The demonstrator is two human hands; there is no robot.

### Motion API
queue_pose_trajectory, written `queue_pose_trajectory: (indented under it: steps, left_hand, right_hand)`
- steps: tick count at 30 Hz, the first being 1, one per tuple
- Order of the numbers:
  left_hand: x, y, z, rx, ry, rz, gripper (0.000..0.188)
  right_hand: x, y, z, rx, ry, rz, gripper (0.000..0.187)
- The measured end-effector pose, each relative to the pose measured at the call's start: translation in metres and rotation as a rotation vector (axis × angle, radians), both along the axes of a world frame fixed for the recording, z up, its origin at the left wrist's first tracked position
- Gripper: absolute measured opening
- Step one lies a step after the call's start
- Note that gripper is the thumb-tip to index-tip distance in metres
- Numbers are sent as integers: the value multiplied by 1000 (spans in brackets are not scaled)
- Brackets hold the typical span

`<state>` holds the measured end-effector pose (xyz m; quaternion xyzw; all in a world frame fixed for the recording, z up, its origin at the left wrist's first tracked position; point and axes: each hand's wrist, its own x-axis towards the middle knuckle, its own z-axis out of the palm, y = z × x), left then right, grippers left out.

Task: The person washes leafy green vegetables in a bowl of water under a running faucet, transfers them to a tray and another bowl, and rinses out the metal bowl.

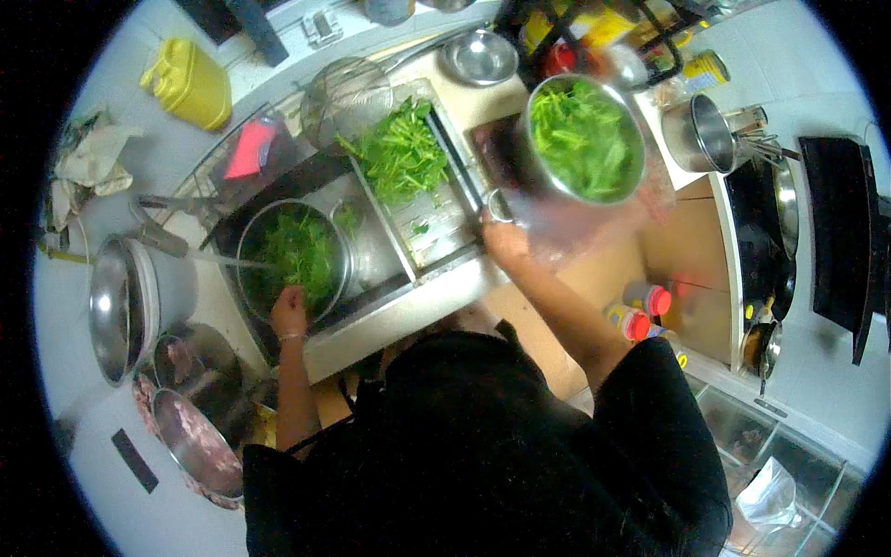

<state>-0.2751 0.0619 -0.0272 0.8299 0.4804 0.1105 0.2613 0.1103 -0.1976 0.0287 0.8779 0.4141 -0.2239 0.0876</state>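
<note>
My left hand (290, 313) reaches over the near rim of a round metal basin (345, 243) in the sink. Its fingers are closed at the edge of the leafy greens (297, 246) inside; how much they hold is partly hidden. A stream of water from the tap (160, 232) runs into the basin. My right hand (504, 239) is at the right edge of the sink, its fingers closed at a small metal loop (499, 204); what the loop belongs to is unclear. Beyond that hand stands a metal pot (640, 172) filled with leafy greens (585, 135).
More greens (404, 153) lie on the sink's right-hand drainboard (436, 246). Behind are a wire strainer (345, 93) and a metal bowl (480, 58). At left stand a large lidded pot (172, 292) and a bowl of raw meat (200, 446). Red-lidded jars (636, 323) stand below right.
</note>
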Motion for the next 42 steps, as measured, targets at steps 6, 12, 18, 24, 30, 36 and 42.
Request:
queue_pose_trajectory:
  steps: [6, 12, 18, 24, 30, 36, 42]
  left_hand:
    - [-7, -12, -8, -73, -187, 124, 26]
    - [1, -49, 26, -97, -261, 228, 24]
    - [1, -67, 56, -41, -404, 335, 14]
    - [23, -93, 90, -117, -489, 504, 16]
    - [17, -78, 79, -43, -510, 572, 21]
    - [-29, 19, -32, 23, -347, 513, 27]
    - [40, 76, -27, -331, 47, 427, 63]
  right_hand:
    - [9, 15, -44, 23, 60, -133, 27]
    - [5, 15, -1, 88, 11, 218, 16]
    - [-43, 61, 45, 351, 272, 449, 22]
    - [-86, 78, 41, 387, 455, 554, 43]
    - [-54, 50, 25, 430, 583, 481, 29]
    - [-23, 7, 23, 465, 706, 184, 17]
    - [-21, -43, 31, 352, 580, -75, 21]
